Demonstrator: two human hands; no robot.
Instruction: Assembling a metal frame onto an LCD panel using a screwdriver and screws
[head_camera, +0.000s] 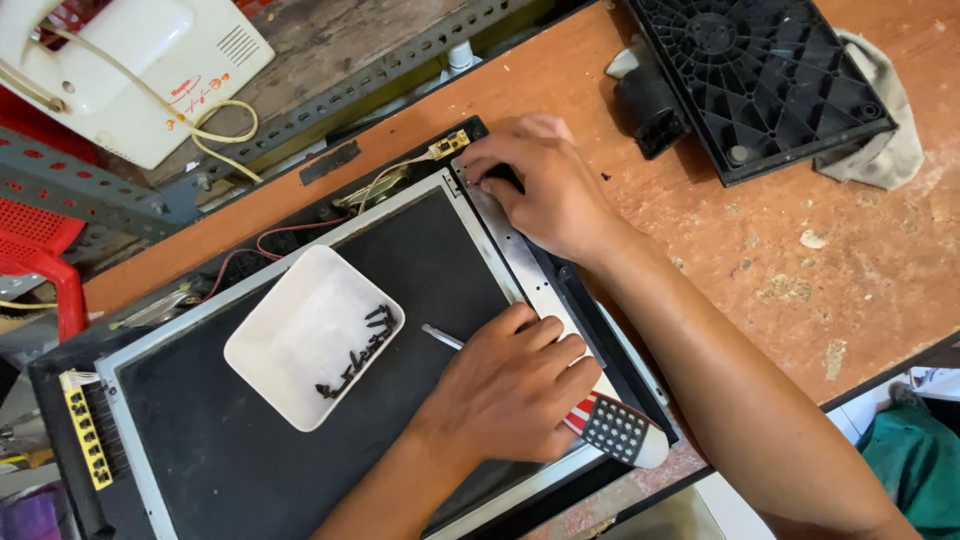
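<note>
Head view shows an orange worktop (800, 260) with a dismantled flat screen panel (300, 430) lying across it, its dark surface facing up. A black plastic stand base (760, 70) lies at the far right corner. On the panel rests a white square dish (300, 320) with small black screws (360, 350). The left hand (515, 385) is closed around a screwdriver (615, 425), whose tip touches the panel. The right hand (545, 190) presses with bent fingers on the panel's metal edge strip (520, 260).
</note>
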